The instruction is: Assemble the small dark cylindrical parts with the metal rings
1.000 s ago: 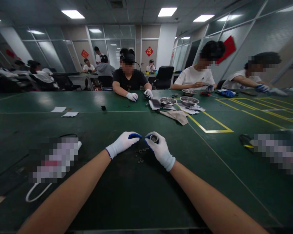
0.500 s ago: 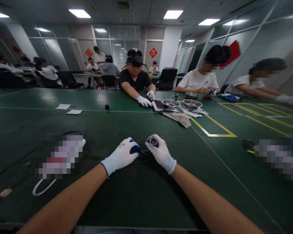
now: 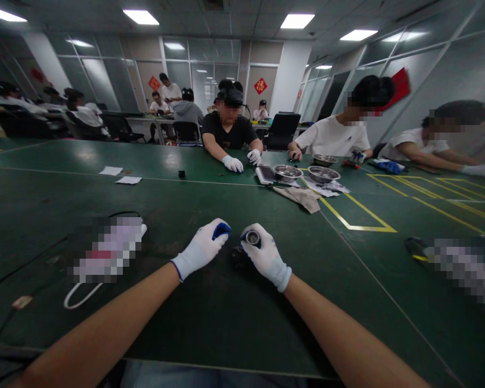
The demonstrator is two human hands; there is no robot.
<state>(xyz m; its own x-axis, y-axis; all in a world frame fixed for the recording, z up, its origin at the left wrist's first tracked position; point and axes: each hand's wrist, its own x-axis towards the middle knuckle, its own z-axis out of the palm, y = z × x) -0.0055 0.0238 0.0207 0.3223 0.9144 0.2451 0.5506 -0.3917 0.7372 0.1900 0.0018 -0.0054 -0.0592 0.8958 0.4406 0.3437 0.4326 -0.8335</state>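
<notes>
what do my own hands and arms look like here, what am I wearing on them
Both the left hand and the right hand wear white knit gloves with blue-coated fingers and a dark-edged cuff at the wrist. The forearms are bare: no sleeves, watch or markings show.

Two steel bowls are sitting well beyond the grip, a crumpled cloth lying just before them. Paper slips are resting far off toward its left side.
</notes>
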